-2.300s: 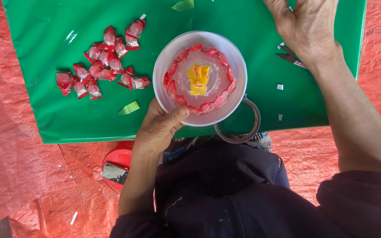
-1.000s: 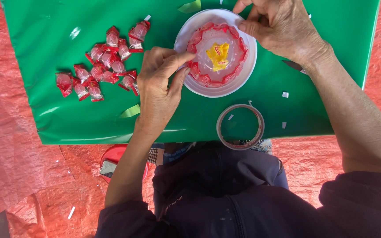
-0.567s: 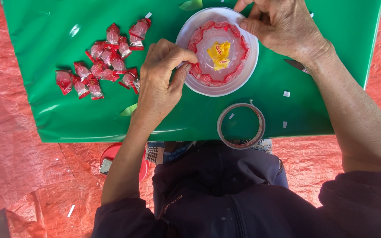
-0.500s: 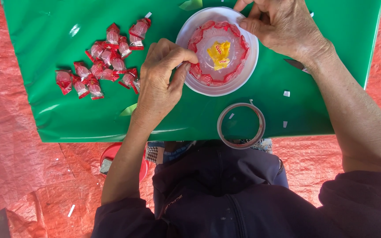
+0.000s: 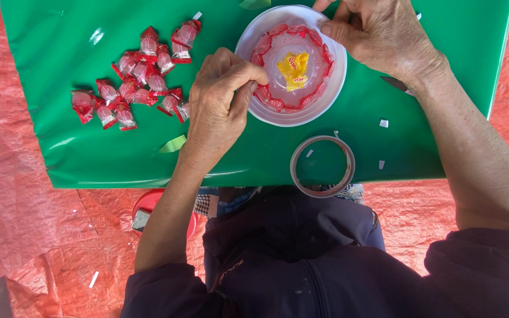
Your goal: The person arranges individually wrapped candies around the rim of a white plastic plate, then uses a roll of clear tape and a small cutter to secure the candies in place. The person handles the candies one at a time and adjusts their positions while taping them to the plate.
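Observation:
A white round plate (image 5: 331, 88) lies on the green sheet (image 5: 384, 147), ringed inside with red candy wrappers (image 5: 319, 97) and a yellow wrapper (image 5: 293, 69) at its middle. My left hand (image 5: 222, 103) rests on the plate's left rim, thumb and fingers pinched on a red wrapper there. At the plate's upper right rim my right hand (image 5: 378, 35) holds the edge, thumb pressing on the red ring. A heap of red wrapped candies (image 5: 136, 88) lies left of my left hand.
A roll of clear tape (image 5: 322, 166) lies near the sheet's front edge, below the plate. Small paper scraps dot the sheet at right. A red round object (image 5: 148, 212) sits on the orange tarp (image 5: 25, 224) under the sheet's edge.
The plate was moved away from me, toward the top of the sheet. My left hand came off its near rim to its left rim; my right hand took hold of the upper right rim.

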